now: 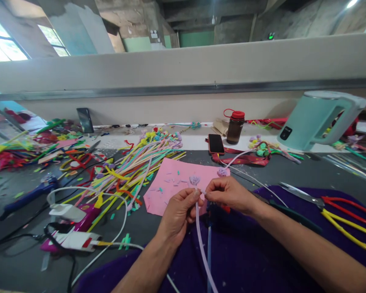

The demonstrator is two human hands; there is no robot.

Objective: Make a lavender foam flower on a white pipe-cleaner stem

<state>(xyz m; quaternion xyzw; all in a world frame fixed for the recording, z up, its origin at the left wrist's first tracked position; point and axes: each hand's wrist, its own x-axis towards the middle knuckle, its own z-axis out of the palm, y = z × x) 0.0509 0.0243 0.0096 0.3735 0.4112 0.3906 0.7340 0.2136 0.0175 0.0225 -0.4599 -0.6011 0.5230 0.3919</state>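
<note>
1. left hand (178, 211) is closed, thumb and fingertips pinching the top of a pale lilac plastic tube stem (201, 240) just below a small lilac rolled flower head (194, 180).
2. right hand (228, 193) is closed too, fingers pinched at the same spot on the stem from the other side; the two hands touch at the fingertips.
3. the stem runs down from the pinch toward the bottom edge of the view, over a dark purple cloth (247, 260) covering the near side of the grey work table (323, 171).
4. the flower head sits above a pink sheet of foam paper (171, 183) speckled with small cut scraps; a second small lilac flower (222, 172) lies at the sheet's far right edge.
5. left of the sheet: a loose heap of multicoloured plastic tube strips (134, 167).
6. further left, near the table's front: a magenta glue gun (85, 217) with white cables across it.
7. right of the hands, on the cloth: scissors with red and yellow handles (332, 205).
8. far side of the table: black phone in a red case (216, 143), brown bottle with red cap (235, 127), mint green electric kettle (317, 118).
</note>
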